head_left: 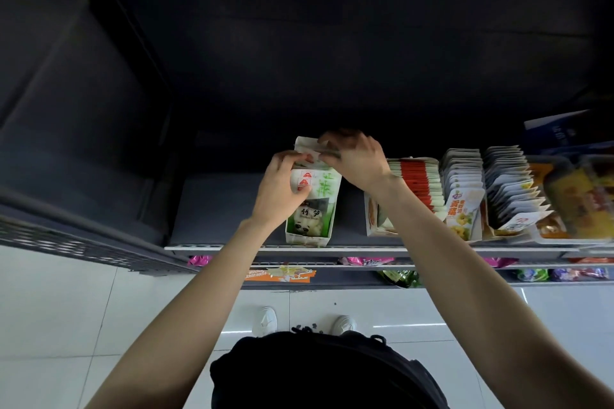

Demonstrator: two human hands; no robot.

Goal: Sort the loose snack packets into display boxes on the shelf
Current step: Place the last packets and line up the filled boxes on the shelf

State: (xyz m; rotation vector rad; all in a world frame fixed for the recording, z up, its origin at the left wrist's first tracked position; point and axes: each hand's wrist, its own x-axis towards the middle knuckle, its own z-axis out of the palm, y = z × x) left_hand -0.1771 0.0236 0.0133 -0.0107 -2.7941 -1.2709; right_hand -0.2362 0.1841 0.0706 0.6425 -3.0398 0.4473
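While both hands work at the top of 1 green-and-white display box (310,206), the step in hand reads as loading packets into that box.

Item 1, left hand (282,189): fingers curled round the near-left upper corner of the box and the packets (307,181) standing in it, thumb side pressed to the printed front. It appears to steady the box and hold the stack together.

Item 2, right hand (357,159): just beyond and to the right of the left hand, fingertips drawn together and pinching the tops of packets at the far end of the box. How many packets it holds cannot be told; motion blur hides the fingertips.

Item 3, display box: stands on the shelf (232,247) directly under both hands, its front end near the shelf edge. It looks part-filled, with the front packets upright.

Item 4, filled boxes: to the right of the right wrist, a red-and-white row (417,183), then a grey row (463,183), then a further row (508,189), all packed in file.

Item 5, tray of yellow packs (578,202): far right of the right hand, blurred.

Item 6, lower shelves (365,264): below both forearms, holding pink and green packets.

Judgement on next move: the pinched packets need pushing down until level with the rest, the left hand bracing so the light box does not tip or slide. Further loose packets are not visible near either hand.
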